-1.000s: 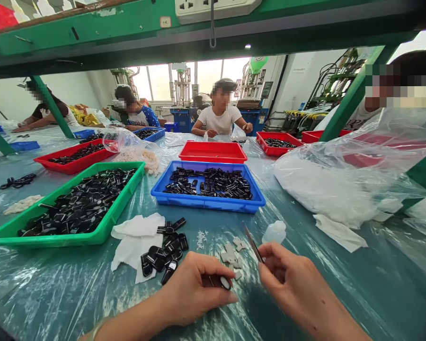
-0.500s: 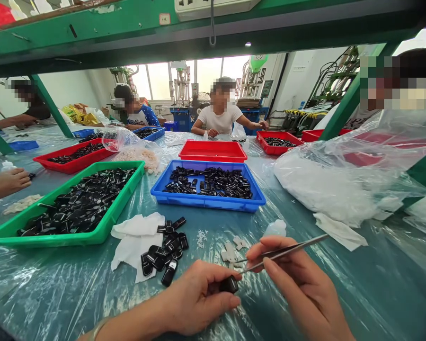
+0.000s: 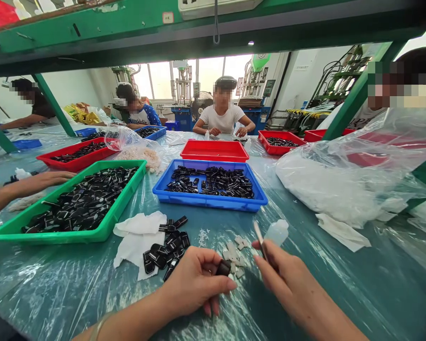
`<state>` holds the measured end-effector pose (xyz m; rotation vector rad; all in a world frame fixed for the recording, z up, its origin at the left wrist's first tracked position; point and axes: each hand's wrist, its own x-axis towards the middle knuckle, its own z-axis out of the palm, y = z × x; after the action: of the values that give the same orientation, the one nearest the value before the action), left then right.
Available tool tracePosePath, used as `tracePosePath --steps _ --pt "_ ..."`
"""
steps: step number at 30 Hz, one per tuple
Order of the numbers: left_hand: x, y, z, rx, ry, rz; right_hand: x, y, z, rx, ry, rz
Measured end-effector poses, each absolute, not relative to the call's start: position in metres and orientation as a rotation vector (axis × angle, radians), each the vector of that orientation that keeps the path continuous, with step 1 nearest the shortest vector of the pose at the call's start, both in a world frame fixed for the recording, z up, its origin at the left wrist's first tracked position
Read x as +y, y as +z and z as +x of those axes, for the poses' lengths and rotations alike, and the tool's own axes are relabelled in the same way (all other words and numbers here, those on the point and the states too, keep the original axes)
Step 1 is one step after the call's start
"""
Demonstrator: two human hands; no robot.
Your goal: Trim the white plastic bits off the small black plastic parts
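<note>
Between the thumb and fingers of my left hand [image 3: 195,279] is a small black plastic part [image 3: 223,268]. My right hand [image 3: 287,277] is closed around metal tweezers [image 3: 258,233], whose one end points up and away from the black part. Pale grey flat pieces [image 3: 233,255] lie on the table just beyond my left hand. A translucent bottle [image 3: 277,231] lies near my right fingers. To the left, a pile of similar black parts [image 3: 166,248] rests partly on a white cloth [image 3: 138,232]. Tiny white bits [image 3: 203,237] are scattered beside the pile.
A green tray [image 3: 102,234] and a blue tray [image 3: 206,202] hold many black parts. Beyond stands a red tray [image 3: 213,150]. A co-worker's hand [image 3: 44,182] is at the green tray's left side. Clear plastic bags [image 3: 341,180] lie right. A green shelf beam [image 3: 120,35] crosses overhead.
My right hand has turned the tweezers upright and away from the black part. My left hand has shifted slightly left with the part. At the left, a co-worker's hand has moved toward the green tray.
</note>
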<state>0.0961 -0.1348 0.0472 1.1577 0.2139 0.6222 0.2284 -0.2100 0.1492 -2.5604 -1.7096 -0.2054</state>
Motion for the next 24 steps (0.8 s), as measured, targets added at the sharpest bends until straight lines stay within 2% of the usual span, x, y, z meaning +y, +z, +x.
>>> tracePosePath --steps 4,11,13,17,19,22,24 --pt "-0.131 0.049 0.096 0.145 0.642 1.051 -0.208 0.143 0.233 -1.607 -0.478 -2.942" --pt "-0.129 0.048 0.097 0.123 0.606 0.918 -0.212 0.137 0.233 -1.538 -0.573 -3.006" --pt "-0.128 0.047 0.098 0.094 0.605 0.885 -0.212 0.142 0.236 -1.544 -0.679 -2.822" --pt "-0.127 0.048 0.098 0.089 0.625 0.866 -0.206 0.162 0.249 -1.510 -1.343 -2.008" --pt "-0.128 0.048 0.097 0.115 0.634 0.895 -0.199 0.172 0.258 -1.416 -1.243 -2.053" --pt "-0.129 0.049 0.095 0.135 0.646 0.950 -0.187 0.178 0.272 -1.262 -0.637 -2.300" --pt "-0.129 0.048 0.095 0.137 0.649 0.964 -0.181 0.177 0.279 -1.223 -0.432 -2.383"
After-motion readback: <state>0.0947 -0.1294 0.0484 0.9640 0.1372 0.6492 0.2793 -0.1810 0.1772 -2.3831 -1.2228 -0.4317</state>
